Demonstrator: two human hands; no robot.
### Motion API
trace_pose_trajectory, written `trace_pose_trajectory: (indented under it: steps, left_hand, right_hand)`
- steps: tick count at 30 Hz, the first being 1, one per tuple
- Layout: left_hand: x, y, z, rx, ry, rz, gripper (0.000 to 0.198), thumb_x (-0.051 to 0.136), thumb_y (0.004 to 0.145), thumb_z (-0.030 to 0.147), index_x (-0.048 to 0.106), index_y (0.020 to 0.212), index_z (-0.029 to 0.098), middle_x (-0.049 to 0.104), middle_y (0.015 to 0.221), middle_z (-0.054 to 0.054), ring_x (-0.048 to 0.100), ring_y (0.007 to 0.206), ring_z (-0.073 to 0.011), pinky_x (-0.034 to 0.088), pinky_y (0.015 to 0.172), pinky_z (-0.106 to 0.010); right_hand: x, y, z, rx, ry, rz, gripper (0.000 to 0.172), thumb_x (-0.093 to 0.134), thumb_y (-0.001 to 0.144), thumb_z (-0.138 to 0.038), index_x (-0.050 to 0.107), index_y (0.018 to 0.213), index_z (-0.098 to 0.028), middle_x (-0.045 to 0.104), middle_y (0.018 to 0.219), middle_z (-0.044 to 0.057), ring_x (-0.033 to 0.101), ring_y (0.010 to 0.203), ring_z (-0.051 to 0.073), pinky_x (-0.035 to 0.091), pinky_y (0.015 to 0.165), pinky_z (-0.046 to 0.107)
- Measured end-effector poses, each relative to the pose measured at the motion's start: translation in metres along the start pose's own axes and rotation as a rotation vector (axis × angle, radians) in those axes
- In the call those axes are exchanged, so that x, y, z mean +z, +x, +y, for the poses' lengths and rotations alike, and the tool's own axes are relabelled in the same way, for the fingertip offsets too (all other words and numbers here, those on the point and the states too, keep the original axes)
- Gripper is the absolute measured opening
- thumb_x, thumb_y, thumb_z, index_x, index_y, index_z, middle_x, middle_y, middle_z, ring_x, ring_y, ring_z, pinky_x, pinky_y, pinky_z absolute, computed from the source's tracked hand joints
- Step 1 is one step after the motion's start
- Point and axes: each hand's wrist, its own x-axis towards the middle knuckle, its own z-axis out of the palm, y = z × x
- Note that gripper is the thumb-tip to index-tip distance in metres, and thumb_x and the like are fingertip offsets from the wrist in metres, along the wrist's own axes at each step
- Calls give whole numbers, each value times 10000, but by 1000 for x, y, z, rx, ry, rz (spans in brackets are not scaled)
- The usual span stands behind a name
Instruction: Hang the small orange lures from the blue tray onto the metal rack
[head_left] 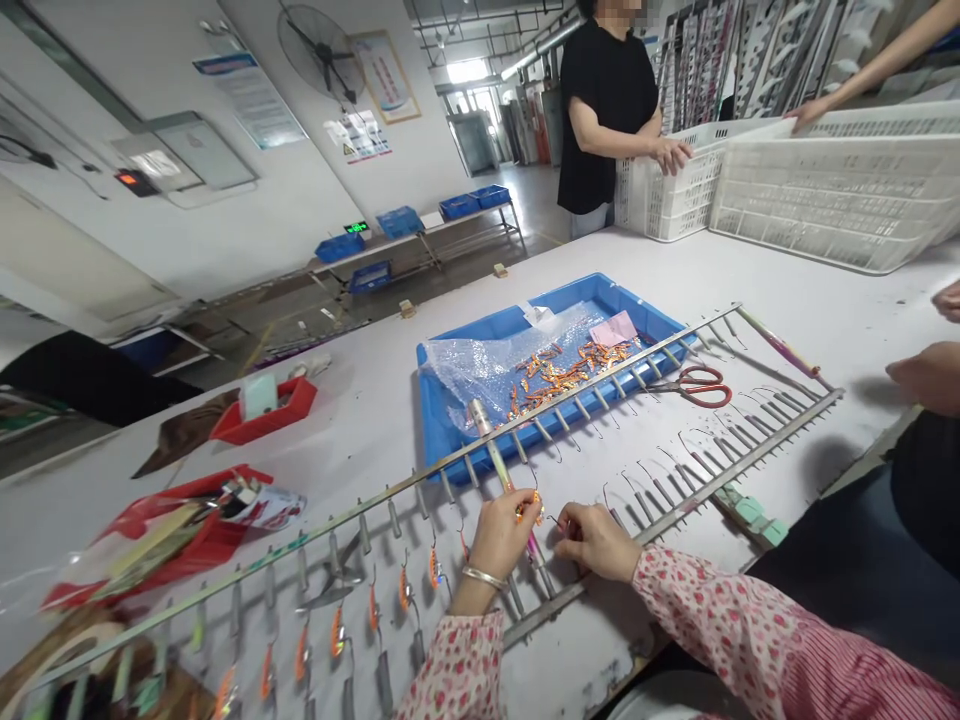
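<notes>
My left hand (pixel 499 545), with a bangle at its wrist, is closed on small shiny orange pieces (pixel 537 506) that look like fishing lures. My right hand (pixel 600 540) is just right of it, thumb and fingers pinched near a thin wire hook (pixel 553 518); what lies between the fingertips is hidden. Both hands are over a long metal hanging rack (pixel 420 473) with rows of wire hooks. Toward the lower left, several orange lure-like pieces (pixel 337 632) hang between its two rows. Behind the rack, a blue tray (pixel 431 420) holds bubble wrap and a pile of orange pieces (pixel 559 375).
Red-handled scissors (pixel 694 387) lie right of the tray, partly under the rack. Two red bins (pixel 289 412) stand at left. White plastic crates (pixel 832 205) stand at the far right, with a person in black (pixel 609 100) beside them. Another person's hand (pixel 930 375) is at right.
</notes>
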Motion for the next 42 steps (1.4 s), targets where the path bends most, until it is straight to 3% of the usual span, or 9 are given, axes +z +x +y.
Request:
trace_pose_trajectory:
  steps: [8, 16, 18, 23, 26, 29, 34, 38, 42]
  left_hand:
    - [6, -4, 4, 34, 17, -18, 260, 429, 819, 322, 631, 729, 185, 642, 684, -20, 567, 659, -154, 339, 626, -240]
    - [8, -1, 2, -19, 6, 5, 270, 439, 808, 339, 654, 760, 183, 666, 720, -31, 589, 701, -171, 371, 658, -256]
    - [9, 0, 1, -47, -37, 27, 274, 458, 794, 366, 663, 780, 184, 675, 754, -38, 596, 732, -181, 389, 690, -268]
    - [12, -2, 2, -142, -267, 150, 351, 502, 765, 423, 619, 958, 155, 606, 643, -4, 537, 610, -150, 403, 635, -263]
    - [12, -7, 10, -142, -433, 79, 396, 532, 745, 370, 550, 1068, 142, 569, 642, 19, 523, 614, -133, 411, 618, -244]
    - [13, -12, 21, -127, -471, 14, 441, 548, 719, 295, 507, 1136, 158, 575, 664, 26, 542, 632, -135, 431, 638, -250]
    - [21, -13, 32, -49, -505, -67, 529, 546, 675, 193, 444, 1193, 152, 646, 933, -58, 603, 862, -186, 456, 812, -303]
    - [27, -12, 20, -13, -419, -68, 480, 539, 677, 205, 475, 1151, 156, 659, 963, -59, 617, 903, -194, 473, 824, -293]
    - [27, -13, -5, 53, -197, 23, 302, 539, 740, 343, 596, 995, 194, 687, 837, -25, 648, 773, -195, 513, 718, -276]
  right_hand:
    - [5, 1, -1, -41, 32, 36, 155, 648, 635, -153, 526, 729, -164, 502, 566, -65, 442, 516, 75, 310, 508, 184]
    - [3, 2, 4, -49, 91, 12, 135, 640, 650, -165, 540, 739, -158, 492, 564, -66, 435, 518, 70, 310, 500, 173]
    - [2, 3, 5, -23, 98, -21, 100, 585, 696, -157, 561, 793, -159, 519, 571, -56, 455, 507, 71, 323, 502, 172]
    - [-9, 8, -1, -32, -52, -199, 226, 468, 779, -158, 598, 963, -148, 585, 556, -10, 546, 528, 114, 385, 556, 199]
    - [-26, 13, -13, -135, -195, -102, 206, 493, 791, -208, 631, 925, -136, 623, 610, 28, 572, 617, 141, 397, 635, 225]
    - [-41, 18, -27, -209, -102, 18, 205, 454, 834, -232, 639, 863, -150, 630, 663, 15, 540, 584, 109, 377, 600, 204]
    - [-41, 18, -36, -341, 33, 6, 73, 566, 742, -193, 616, 712, -148, 575, 634, -24, 480, 564, 81, 334, 541, 173]
    - [-34, 18, -31, -307, 71, 83, 52, 571, 695, -147, 586, 646, -135, 524, 584, -37, 441, 530, 67, 303, 507, 169]
    - [-33, 19, -33, -125, 159, 215, 59, 549, 661, -121, 548, 603, -127, 455, 514, -51, 383, 489, 57, 276, 463, 162]
